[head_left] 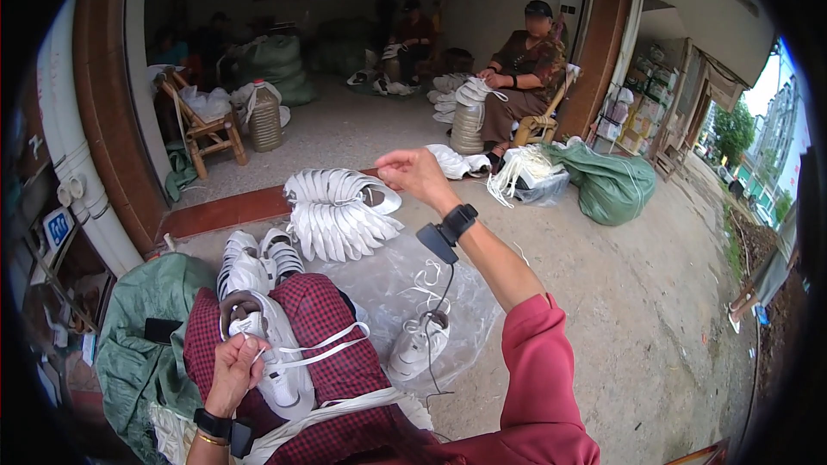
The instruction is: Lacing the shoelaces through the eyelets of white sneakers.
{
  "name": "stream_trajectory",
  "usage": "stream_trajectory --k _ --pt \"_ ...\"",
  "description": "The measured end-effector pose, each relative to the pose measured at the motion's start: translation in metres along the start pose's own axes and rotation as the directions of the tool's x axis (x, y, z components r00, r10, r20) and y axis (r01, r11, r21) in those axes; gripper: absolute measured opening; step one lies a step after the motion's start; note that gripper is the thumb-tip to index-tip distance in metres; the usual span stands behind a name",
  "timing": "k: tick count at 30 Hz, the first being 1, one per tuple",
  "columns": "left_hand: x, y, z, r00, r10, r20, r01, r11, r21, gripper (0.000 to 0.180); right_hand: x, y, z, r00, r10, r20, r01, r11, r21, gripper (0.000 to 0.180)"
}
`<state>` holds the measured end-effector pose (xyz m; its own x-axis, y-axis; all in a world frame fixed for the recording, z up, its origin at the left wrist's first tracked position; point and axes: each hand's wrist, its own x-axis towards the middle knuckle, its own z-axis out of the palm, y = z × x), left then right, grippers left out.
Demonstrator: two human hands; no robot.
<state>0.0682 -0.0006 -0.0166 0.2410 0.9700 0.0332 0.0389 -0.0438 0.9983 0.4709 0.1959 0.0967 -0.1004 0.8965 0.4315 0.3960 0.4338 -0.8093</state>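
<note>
White shoe being laced on the lap

The white shoe [274, 353] is gripped by the left hand [233, 370]; the right hand [413, 174], fingers pinched together, is raised above the clear plastic bag [396, 280] holding another shoe [416, 346].

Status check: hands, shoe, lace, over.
Left hand grips white shoe on lap. Right hand raised, pulling lace taut. More white shoes stacked ahead. Nothing in the way.

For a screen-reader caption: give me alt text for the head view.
A person's left hand holds a white shoe on their lap while the right hand is raised, apparently pulling a white lace. Stacked white shoes lie on the floor ahead.
</note>
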Motion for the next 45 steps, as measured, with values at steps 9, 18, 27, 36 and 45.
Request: stream_trajectory --k 9,18,27,36,45 --pt "-0.006 -0.003 -0.002 0.999 0.03 0.044 -0.03 1.0 -0.01 0.037 -0.056 0.026 0.104 0.946 0.052 0.321 -0.133 0.962 0.238 0.014" --pt "-0.007 -0.003 0.003 0.999 0.028 0.018 -0.028 1.0 -0.008 0.037 -0.064 0.028 0.145 0.898 0.056 0.437 -0.159 0.966 0.203 0.016" --pt "0.0 0.004 -0.002 0.999 0.03 -0.023 -0.029 0.999 0.031 0.037 -0.004 0.028 0.089 0.979 0.007 0.205 -0.046 0.982 0.186 0.015" --pt "0.002 0.005 0.017 0.997 0.073 0.017 -0.072 0.997 -0.036 0.032 -0.098 -0.034 0.117 0.943 -0.125 0.308 0.074 0.982 0.173 0.012" --pt "-0.009 -0.008 0.014 0.996 0.075 -0.047 -0.081 0.987 -0.137 0.035 -0.174 -0.075 0.198 0.75 -0.375 0.544 0.414 0.909 0.057 0.023"
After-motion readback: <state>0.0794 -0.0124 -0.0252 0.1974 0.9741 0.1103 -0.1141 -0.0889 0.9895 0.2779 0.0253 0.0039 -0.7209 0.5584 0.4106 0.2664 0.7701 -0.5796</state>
